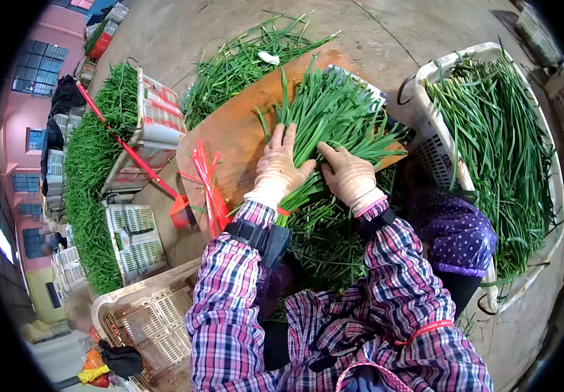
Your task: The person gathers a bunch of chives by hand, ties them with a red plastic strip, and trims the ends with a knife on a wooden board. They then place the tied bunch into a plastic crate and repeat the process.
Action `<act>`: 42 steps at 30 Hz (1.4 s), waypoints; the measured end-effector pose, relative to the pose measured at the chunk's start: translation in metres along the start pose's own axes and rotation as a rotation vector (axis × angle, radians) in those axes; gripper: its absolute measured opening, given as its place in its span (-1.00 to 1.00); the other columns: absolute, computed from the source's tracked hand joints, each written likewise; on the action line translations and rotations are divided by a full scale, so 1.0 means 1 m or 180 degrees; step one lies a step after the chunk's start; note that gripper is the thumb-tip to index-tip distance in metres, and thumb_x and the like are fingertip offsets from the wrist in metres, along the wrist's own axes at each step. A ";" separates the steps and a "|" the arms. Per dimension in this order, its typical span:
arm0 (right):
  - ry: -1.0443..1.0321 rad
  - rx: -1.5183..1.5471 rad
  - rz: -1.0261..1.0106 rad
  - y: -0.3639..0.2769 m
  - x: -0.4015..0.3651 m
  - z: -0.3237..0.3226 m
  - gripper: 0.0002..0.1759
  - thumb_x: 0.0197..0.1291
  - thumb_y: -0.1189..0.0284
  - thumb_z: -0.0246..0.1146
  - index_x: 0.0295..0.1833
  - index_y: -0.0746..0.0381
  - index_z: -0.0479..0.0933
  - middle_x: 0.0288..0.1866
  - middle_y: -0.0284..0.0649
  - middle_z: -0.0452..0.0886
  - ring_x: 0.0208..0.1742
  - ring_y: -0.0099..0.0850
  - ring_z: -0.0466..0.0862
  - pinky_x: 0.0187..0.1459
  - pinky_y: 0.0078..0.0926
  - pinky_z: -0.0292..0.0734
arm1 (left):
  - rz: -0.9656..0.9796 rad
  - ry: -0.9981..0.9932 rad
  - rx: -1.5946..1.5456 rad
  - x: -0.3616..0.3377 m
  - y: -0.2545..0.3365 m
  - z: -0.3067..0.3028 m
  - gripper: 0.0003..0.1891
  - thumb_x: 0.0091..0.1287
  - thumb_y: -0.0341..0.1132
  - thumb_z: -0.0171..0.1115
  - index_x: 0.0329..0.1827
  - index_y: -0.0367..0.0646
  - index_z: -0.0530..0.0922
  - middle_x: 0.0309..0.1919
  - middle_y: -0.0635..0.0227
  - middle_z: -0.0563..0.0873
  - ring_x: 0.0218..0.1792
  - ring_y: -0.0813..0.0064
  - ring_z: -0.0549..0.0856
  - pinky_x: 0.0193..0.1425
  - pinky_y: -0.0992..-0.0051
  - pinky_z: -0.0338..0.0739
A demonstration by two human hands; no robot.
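Note:
A bunch of long green leaves (327, 111) lies on an orange-brown wooden board (223, 140), its stem ends pointing toward my body. My left hand (278, 168), in a pale glove, rests on the left side of the bunch with fingers apart. On the right side, my right hand (349, 175), gloved too, touches the leaves with its fingers spread. A red tie shows around the stems just below my left hand. Red strips (209, 189) lie at the board's left edge, beside my left forearm.
A white crate (461, 173) full of greens stands at the right. Packed greens (96, 189) and more crates (139, 238) are at the left, with a red-handled broom (122, 140). Loose greens (229, 78) lie beyond the board. An emptier crate (154, 326) sits at lower left.

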State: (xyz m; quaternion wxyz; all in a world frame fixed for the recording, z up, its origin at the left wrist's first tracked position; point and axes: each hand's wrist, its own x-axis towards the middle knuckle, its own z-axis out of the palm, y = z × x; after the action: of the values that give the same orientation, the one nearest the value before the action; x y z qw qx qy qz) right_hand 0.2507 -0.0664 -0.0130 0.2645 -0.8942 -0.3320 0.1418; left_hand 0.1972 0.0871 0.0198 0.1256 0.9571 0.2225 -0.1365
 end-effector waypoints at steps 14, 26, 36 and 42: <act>0.0390 0.0417 -0.0148 0.007 -0.011 0.002 -0.75 0.22 0.29 0.14 0.00 0.03 0.51 -0.14 -0.21 0.56 -0.16 -0.16 0.62 -0.19 -0.21 0.53 | -0.0136 0.0374 -0.0854 0.021 -0.027 0.025 -0.24 0.23 -0.14 0.24 0.47 -0.05 0.11 0.37 -0.03 0.27 0.35 0.02 0.31 0.40 0.27 0.21; 0.1730 0.1223 -0.0280 0.008 0.012 -0.020 -0.89 0.14 0.42 0.26 -0.19 0.08 0.59 -0.12 -0.32 0.61 -0.18 -0.27 0.65 -0.18 -0.40 0.55 | -0.0205 0.0478 -0.0821 0.017 -0.023 0.026 -0.26 0.24 -0.16 0.22 0.46 -0.03 0.12 0.36 0.00 0.29 0.33 0.02 0.33 0.39 0.26 0.24; 0.1276 0.0719 0.0417 0.042 0.052 -0.029 -0.83 0.14 0.28 0.25 -0.22 0.12 0.60 -0.21 -0.14 0.62 -0.18 -0.14 0.63 -0.14 -0.28 0.50 | -0.0193 0.0433 -0.0849 0.021 -0.027 0.029 -0.27 0.25 -0.12 0.19 0.47 0.09 0.08 0.41 0.15 0.24 0.31 -0.08 0.35 0.33 0.12 0.32; 0.0487 0.1489 0.1182 0.049 0.054 -0.016 -0.69 0.12 0.19 0.28 -0.11 0.16 0.61 -0.22 -0.13 0.69 -0.16 -0.25 0.67 -0.08 -0.34 0.51 | -0.0260 0.0416 -0.0773 0.016 -0.022 0.026 -0.27 0.26 -0.11 0.19 0.47 0.10 0.08 0.41 0.17 0.24 0.30 -0.12 0.35 0.32 0.11 0.33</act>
State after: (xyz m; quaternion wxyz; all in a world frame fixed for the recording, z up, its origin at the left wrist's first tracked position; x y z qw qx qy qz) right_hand 0.3228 -0.0674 -0.0321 0.4570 -0.8626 -0.1004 0.1925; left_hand 0.1958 0.1042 -0.0138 0.2201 0.9319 0.2838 -0.0509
